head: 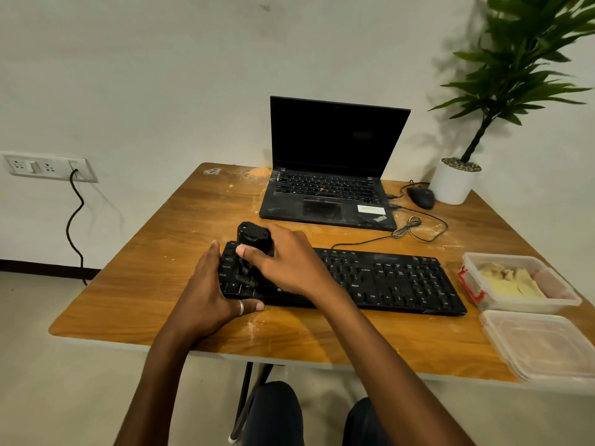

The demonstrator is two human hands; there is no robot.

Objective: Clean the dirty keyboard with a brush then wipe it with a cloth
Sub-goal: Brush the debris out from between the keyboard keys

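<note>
Keyboard (370, 281): black, lies flat on the wooden table (154, 268), lengthwise along the near edge; it serves as the landmark below.
Brush (250, 252): black, chunky handle upright, bristles down on the keys at the keyboard's left end.
Right hand (283, 259): over the keyboard's left half, fingers curled and pressed around the brush handle, thumb lying across its near face.
Left hand (209, 291): at the keyboard's left edge, fingers together and cupped against the end, thumb with a ring along the near front rim, bracing it.
Cloth: cannot tell; nothing clearly a cloth shows.
Laptop (331, 175): open, dark screen, behind the keyboard, dusty deck.
Mouse (421, 197): behind the keyboard's right end, beside the laptop, cable looped between them.
Potted plant (457, 181): in a white pot, just beyond the mouse.
Plastic containers (515, 284): two, right of the keyboard; the farther one holds pale crumpled material, the nearer one is lidded.
Powder: pale dust on the table in front of and behind the keyboard.
</note>
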